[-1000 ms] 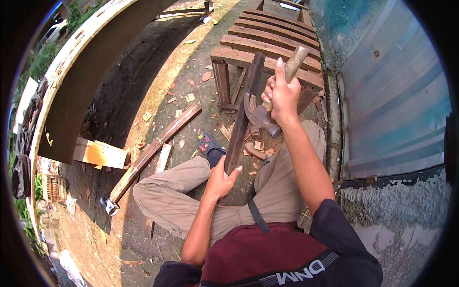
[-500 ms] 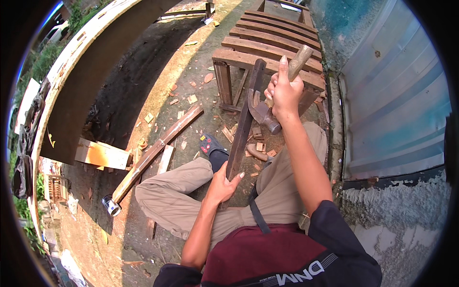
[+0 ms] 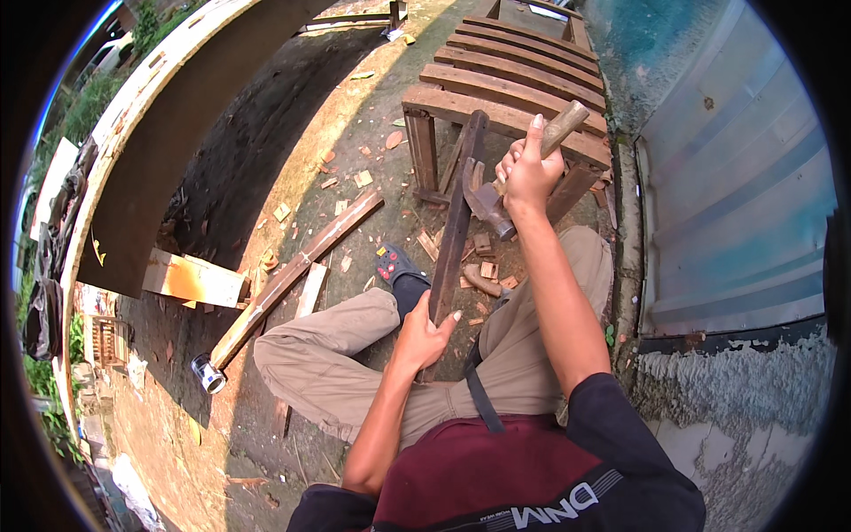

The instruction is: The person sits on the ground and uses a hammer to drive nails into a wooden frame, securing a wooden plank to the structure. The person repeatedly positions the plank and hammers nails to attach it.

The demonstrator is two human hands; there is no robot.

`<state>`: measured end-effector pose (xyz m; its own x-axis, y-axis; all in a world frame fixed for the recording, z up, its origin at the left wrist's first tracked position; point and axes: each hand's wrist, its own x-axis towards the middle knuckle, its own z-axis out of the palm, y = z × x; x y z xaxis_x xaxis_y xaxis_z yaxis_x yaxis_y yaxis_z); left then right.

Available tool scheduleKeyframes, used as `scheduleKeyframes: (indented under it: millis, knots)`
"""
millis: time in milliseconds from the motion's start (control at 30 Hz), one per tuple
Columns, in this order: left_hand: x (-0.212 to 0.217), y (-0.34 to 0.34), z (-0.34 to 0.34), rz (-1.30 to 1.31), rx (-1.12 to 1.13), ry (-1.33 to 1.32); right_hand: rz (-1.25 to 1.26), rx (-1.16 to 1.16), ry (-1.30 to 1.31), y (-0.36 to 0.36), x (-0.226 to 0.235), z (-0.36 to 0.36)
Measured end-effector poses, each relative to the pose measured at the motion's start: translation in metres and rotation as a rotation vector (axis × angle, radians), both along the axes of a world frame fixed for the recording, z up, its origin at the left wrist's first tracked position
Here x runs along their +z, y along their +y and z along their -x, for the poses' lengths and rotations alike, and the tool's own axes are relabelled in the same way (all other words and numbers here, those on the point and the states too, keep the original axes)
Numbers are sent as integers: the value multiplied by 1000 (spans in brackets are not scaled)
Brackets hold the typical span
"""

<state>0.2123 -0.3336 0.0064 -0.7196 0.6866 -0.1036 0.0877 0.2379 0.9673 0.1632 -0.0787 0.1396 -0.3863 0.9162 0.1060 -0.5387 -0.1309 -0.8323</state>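
A long dark wooden bar (image 3: 454,239) slants up from my lap, and its far end rests against the front rail of a slatted wooden bench (image 3: 490,113). My left hand (image 3: 424,337) is closed around the bar's near end, thumb along its right side. In my right hand (image 3: 532,177) is a claw hammer (image 3: 487,204), gripped by its wooden handle, whose end points up and away. The hammer's claw lies against the upper part of the bar. Whether a nail sits in the claw I cannot tell.
Left of my bent leg lie another wooden bar (image 3: 306,260) and a short pale strip (image 3: 312,289). A can (image 3: 207,373) is at that bar's near end. Wood chips and a curved wooden piece (image 3: 481,282) litter the ground. A corrugated metal sheet (image 3: 731,177) stands close on my right.
The hammer handle has dipped slightly, with the claw still against the bar. The whole view has shifted a little; both hands keep their grips.
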Motion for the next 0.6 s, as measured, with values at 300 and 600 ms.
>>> scheduleKeyframes:
  millis: [300, 600]
  knots:
    - [28, -9, -1, 87, -12, 62, 65, 35, 29, 8, 1, 2]
    - [45, -16, -9, 192, 24, 45, 145, 82, -91, 13, -5, 18]
